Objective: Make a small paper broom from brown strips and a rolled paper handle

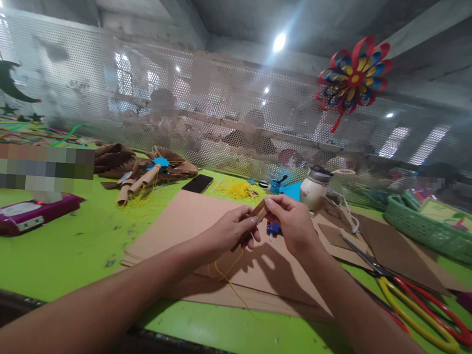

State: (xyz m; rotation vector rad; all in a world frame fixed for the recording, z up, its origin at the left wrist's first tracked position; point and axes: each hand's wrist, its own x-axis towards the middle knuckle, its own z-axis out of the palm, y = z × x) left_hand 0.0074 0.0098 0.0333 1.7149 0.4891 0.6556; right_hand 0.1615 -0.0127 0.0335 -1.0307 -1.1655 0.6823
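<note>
**Brown paper strip (261,211) held aslant**

Our left hand (236,226) clamps its left part, our right hand (293,220) pinches its right end; the long axis points up and right, above tan sheets (201,217). Below spreads our green table (56,261); far off, a perforated screen (94,64); far right, a paper flower (356,78).

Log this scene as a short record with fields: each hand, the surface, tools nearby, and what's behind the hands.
Left hand: gripping a narrow brown strip
Right hand: pinching the strip's upper end
Thread: a loose yellow thread below the hands
Surface: stacked brown sheets on a green table
Tools: scissors with red and yellow handles, blades apart, right of the hands
Behind: dark phone, yellow thread pile, whitish jar
Far right: green basket
</note>
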